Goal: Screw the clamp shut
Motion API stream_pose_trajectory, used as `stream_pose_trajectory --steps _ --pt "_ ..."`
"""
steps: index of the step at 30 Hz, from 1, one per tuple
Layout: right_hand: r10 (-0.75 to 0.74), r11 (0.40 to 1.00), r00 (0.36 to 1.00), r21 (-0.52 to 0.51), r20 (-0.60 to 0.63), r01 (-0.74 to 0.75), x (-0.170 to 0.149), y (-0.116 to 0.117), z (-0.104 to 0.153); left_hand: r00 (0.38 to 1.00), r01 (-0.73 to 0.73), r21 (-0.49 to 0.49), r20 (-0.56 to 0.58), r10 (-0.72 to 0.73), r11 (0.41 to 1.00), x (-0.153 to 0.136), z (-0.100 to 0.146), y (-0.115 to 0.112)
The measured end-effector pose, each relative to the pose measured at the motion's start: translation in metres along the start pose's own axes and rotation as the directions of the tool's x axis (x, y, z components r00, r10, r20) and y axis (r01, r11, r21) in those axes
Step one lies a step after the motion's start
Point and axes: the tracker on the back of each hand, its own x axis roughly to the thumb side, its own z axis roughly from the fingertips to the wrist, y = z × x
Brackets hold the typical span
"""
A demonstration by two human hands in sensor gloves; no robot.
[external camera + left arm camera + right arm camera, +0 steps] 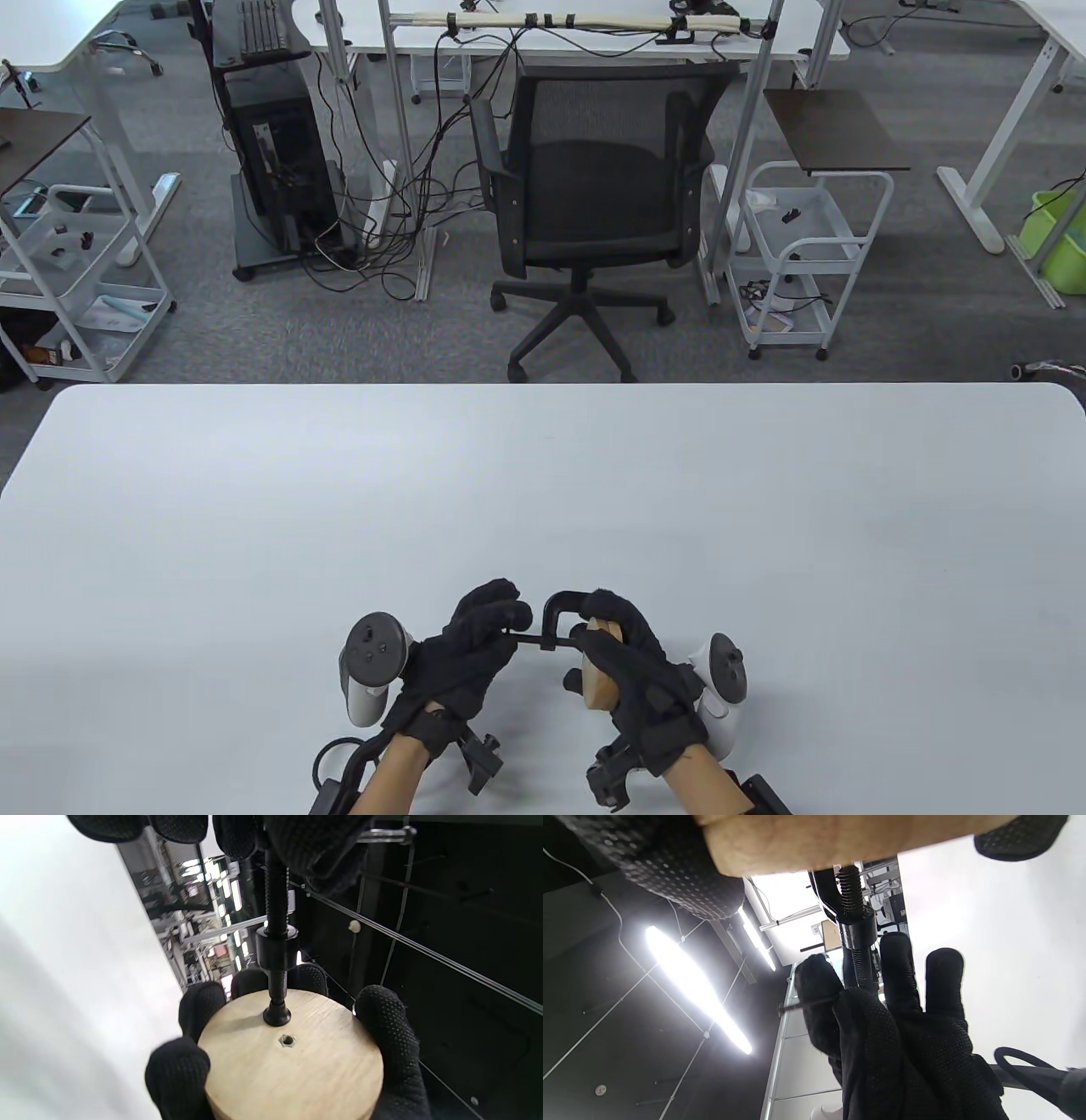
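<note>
Over the white desk [543, 492], near its front edge, the right hand [632, 671] grips a wooden disc [598, 671] inside the black clamp [560, 624] (pad touching the wood); the left hand [479, 649] pinches its screw handle.

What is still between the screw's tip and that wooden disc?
Nothing visible. In the left wrist view the screw already has its pad on the face of the wooden disc, which the right hand grips. The left hand holds the screw's handle end.
</note>
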Motion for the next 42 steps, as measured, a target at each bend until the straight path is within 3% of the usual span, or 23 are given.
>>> stream_pose_trajectory --steps 3,11,15,19,23,24,29,34,36,42 --pt "-0.026 1.0 1.0 0.0 -0.009 0.026 -0.001 -0.001 0.0 0.997 0.07 0.026 0.02 -0.07 0.997 0.004 0.0 -0.001" --pt "-0.018 0.999 1.0 -0.039 -0.003 0.018 -0.002 -0.006 -0.002 0.997 0.055 -0.004 -0.052 -0.056 0.998 -0.002 0.001 -0.001" --pt "0.014 0.998 0.999 -0.058 0.03 -0.012 0.002 -0.011 -0.002 0.985 0.032 0.032 -0.17 -0.026 0.999 -0.01 0.004 0.0" --pt "0.028 0.997 0.998 -0.068 0.061 -0.024 0.004 -0.011 -0.001 0.952 0.059 0.139 -0.305 -0.014 0.988 -0.021 0.01 0.001" --pt "0.061 0.997 0.994 -0.05 0.095 -0.056 0.006 -0.008 -0.001 0.906 -0.121 -0.056 -0.414 0.087 0.991 -0.033 0.01 -0.007" --pt "0.072 0.997 0.992 -0.036 0.1 -0.069 0.007 -0.006 -0.002 0.897 -0.186 -0.063 -0.418 0.143 0.981 -0.037 0.011 -0.009" --pt "0.181 0.983 0.972 0.018 0.148 -0.185 0.009 0.006 0.0 0.833 -0.364 0.018 -0.441 0.334 0.931 -0.042 0.013 -0.014" --pt "0.215 0.975 0.963 0.022 0.164 -0.222 0.008 0.01 -0.001 0.8 -0.498 -0.028 -0.4 0.447 0.867 -0.043 0.009 -0.014" --pt "0.212 0.976 0.966 0.026 0.146 -0.218 0.007 0.011 0.0 0.813 -0.487 -0.006 -0.368 0.451 0.873 -0.038 0.007 -0.013" --pt "0.218 0.975 0.969 0.018 0.121 -0.221 0.004 0.01 -0.001 0.954 -0.238 -0.018 -0.194 0.231 0.971 -0.022 0.002 -0.002"
